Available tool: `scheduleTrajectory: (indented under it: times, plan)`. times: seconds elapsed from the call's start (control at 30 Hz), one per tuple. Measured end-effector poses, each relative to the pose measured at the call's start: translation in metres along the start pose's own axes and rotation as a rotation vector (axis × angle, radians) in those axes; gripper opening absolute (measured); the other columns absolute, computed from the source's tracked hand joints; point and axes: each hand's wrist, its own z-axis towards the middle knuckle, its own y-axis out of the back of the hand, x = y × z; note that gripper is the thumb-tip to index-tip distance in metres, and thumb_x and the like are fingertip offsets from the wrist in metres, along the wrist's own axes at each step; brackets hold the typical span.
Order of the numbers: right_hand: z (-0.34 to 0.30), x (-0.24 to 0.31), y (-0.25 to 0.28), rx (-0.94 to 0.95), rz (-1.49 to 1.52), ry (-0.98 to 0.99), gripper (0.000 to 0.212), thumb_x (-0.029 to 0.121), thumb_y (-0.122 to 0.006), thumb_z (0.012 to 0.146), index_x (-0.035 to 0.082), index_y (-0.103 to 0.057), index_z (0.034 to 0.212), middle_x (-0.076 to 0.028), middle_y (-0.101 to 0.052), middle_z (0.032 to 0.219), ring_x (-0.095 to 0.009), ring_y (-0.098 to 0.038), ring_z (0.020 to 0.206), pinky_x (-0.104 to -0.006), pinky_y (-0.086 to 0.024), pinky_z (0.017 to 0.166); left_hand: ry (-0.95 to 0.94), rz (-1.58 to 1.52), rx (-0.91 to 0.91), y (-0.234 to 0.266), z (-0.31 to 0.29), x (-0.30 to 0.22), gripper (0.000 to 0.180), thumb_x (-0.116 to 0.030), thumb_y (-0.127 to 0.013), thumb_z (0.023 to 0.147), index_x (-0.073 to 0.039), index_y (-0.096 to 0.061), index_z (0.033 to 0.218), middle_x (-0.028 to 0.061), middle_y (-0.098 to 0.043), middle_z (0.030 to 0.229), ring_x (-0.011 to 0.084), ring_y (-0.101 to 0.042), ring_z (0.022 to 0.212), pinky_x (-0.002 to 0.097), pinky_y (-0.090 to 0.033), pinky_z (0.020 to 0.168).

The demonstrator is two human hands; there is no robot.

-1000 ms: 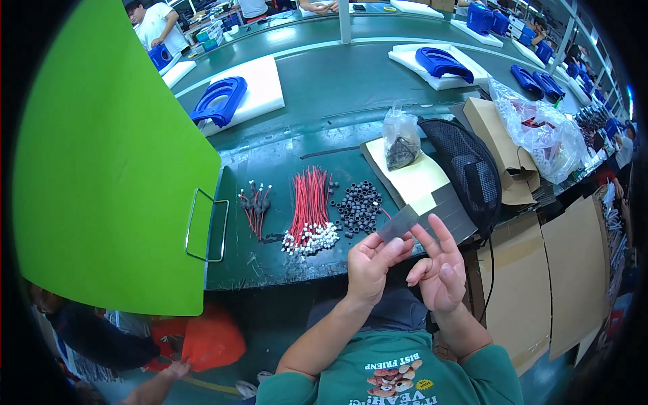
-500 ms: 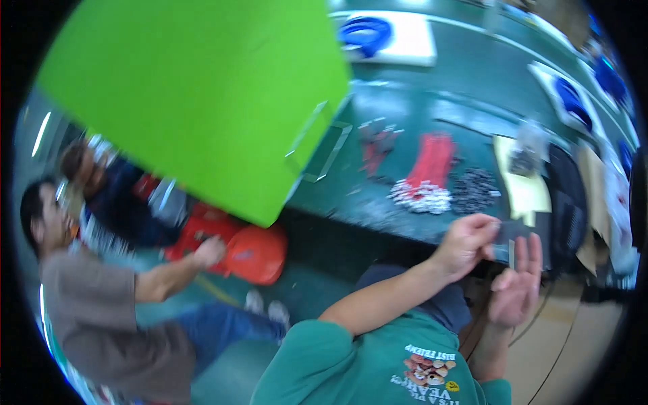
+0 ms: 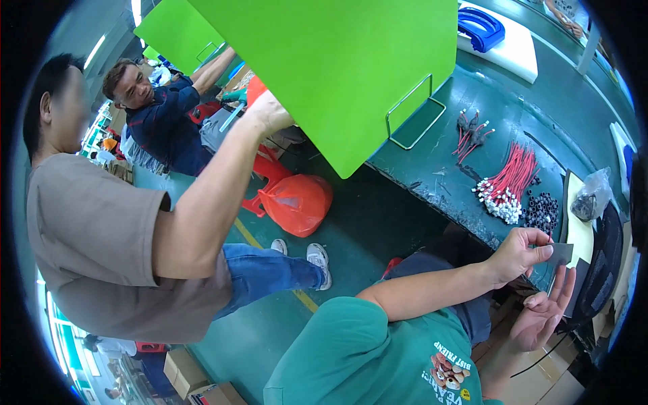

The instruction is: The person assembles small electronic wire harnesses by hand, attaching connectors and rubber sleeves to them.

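Note:
My left hand (image 3: 521, 258) pinches a small flat grey piece (image 3: 562, 254) between thumb and fingers, above the near edge of the workbench. Just below it, my right hand (image 3: 542, 316) is turned palm up. Its first fingers stretch toward the lower edge of the piece; whether they touch it I cannot tell. On the green bench (image 3: 466, 216) beyond my left hand lie a bundle of red wires with white connectors (image 3: 506, 185) and a heap of small black parts (image 3: 541, 210). A smaller bunch of red wires with dark sleeves (image 3: 470, 133) lies farther off.
A large green panel (image 3: 351, 74) with a wire handle (image 3: 415, 115) covers the far left part of the bench. Yellow paper (image 3: 580, 233) and a clear bag (image 3: 594, 196) lie right. A person in brown (image 3: 101, 229) stands left near an orange bag (image 3: 297, 202); another sits beyond.
My view has swung left, so bench and hands sit farther right in it. The person in brown now reaches an arm up to the green panel. My left hand keeps the grey piece.

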Motion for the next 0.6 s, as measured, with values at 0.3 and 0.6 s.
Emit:
scheduleTrajectory:
  times: [0.3, 0.6]
  plan:
    - [-0.003, -0.009, -0.007, 0.053, -0.020, -0.038, 0.083, 0.038, -0.053, 0.079, -0.008, -0.011, 0.134, -0.026, -0.022, 0.136, -0.013, -0.053, 0.066, -0.0194, -0.043, 0.062, 0.035, -0.168, 0.073, -0.001, 0.000, -0.004, 0.024, -0.022, -0.054, 0.087, -0.001, -0.055, 0.098, 0.0011, -0.058, 0.072, 0.0050, -0.052, 0.058, 0.0189, -0.044, 0.052]
    - [-0.004, -0.012, -0.015, 0.066, -0.068, -0.044, 0.088, 0.040, -0.056, 0.076, -0.009, -0.012, 0.133, -0.027, -0.021, 0.136, -0.016, -0.057, 0.068, -0.0217, -0.046, 0.065, -0.034, 0.001, -0.079, 0.000, -0.002, -0.013, 0.013, -0.010, -0.057, 0.083, 0.000, -0.059, 0.091, 0.0013, -0.058, 0.067, 0.0033, -0.047, 0.047, 0.0177, -0.040, 0.041]
